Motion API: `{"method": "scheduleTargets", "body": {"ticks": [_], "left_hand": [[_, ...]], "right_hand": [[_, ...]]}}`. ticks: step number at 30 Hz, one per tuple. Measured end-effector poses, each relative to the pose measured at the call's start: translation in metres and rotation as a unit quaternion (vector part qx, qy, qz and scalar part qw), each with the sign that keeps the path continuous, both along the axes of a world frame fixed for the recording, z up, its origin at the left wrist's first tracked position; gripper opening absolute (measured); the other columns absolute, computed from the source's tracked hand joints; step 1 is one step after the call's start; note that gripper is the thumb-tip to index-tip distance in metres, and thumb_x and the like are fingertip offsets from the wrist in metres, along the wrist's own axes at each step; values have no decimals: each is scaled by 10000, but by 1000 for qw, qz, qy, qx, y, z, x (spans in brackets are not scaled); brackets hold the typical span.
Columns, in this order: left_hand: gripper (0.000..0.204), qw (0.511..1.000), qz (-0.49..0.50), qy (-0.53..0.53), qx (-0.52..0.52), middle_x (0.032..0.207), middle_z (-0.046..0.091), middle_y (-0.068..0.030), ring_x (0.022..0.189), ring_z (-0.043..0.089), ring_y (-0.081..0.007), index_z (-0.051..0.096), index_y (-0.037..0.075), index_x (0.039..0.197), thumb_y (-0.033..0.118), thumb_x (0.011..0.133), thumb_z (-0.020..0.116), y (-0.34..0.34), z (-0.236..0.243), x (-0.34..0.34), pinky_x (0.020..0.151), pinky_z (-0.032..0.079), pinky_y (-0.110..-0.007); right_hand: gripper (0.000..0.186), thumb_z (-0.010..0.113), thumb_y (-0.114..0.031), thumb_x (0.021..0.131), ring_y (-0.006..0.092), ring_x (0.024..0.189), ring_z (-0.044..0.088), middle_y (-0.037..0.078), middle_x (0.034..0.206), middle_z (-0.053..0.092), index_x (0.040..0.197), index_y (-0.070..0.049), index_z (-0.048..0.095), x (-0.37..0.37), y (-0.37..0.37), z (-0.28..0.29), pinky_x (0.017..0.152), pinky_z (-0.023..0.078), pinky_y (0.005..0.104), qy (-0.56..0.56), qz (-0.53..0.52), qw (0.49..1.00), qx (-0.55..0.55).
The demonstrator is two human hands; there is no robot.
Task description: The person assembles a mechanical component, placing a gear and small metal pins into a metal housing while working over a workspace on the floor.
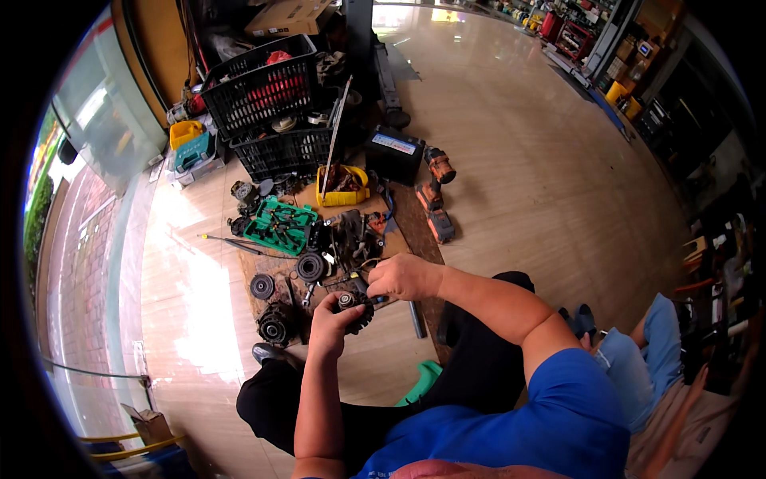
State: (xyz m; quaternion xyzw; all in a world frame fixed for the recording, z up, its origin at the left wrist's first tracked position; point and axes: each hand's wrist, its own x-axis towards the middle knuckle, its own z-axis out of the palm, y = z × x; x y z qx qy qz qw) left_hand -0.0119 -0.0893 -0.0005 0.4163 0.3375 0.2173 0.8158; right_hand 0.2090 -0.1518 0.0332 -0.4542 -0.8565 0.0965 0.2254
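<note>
Gleaming floor [527,128] below held part [362,321]

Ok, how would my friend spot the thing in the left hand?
Start at the blue shirt and follow the left arm up. The left hand grips a round, dark part with a toothed edge. Unlike the black wheels nearby, it's held.

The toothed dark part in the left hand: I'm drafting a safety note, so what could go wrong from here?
The toothed dark part might slip, since only the left hand clearly holds it. Its teeth could nick that bare hand. If dropped, it might strike the black round part or another of the loose pieces crowded just beyond.
</note>
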Motion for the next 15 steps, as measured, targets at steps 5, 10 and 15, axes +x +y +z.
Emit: {"method": "scheduleTargets", "body": {"ticks": [5,10,15], "left_hand": [[238,1000,-2,0,5,854,633,-32,710,621,-122,591,27,957,11,768,736,0,1,1,616,499,-243],[242,1000,9,8,12,841,636,-34,684,622,-126,591,27,966,19,773,735,1,5,1,579,490,-246],[244,1000,15,6,7,846,642,-38,678,622,-125,593,26,971,25,776,739,2,5,0,570,487,-244]], "right_hand": [[112,547,-128,816,261,766,640,50,782,605,871,-139,644,2,0,2,646,519,373,-4,-15,1000,10],[106,540,-132,822,267,756,645,59,750,611,867,-129,635,2,-1,6,648,517,381,-17,-34,999,14],[81,538,-144,830,288,761,643,76,749,617,850,-119,612,7,-1,12,645,505,402,-28,-54,998,-19]]}}
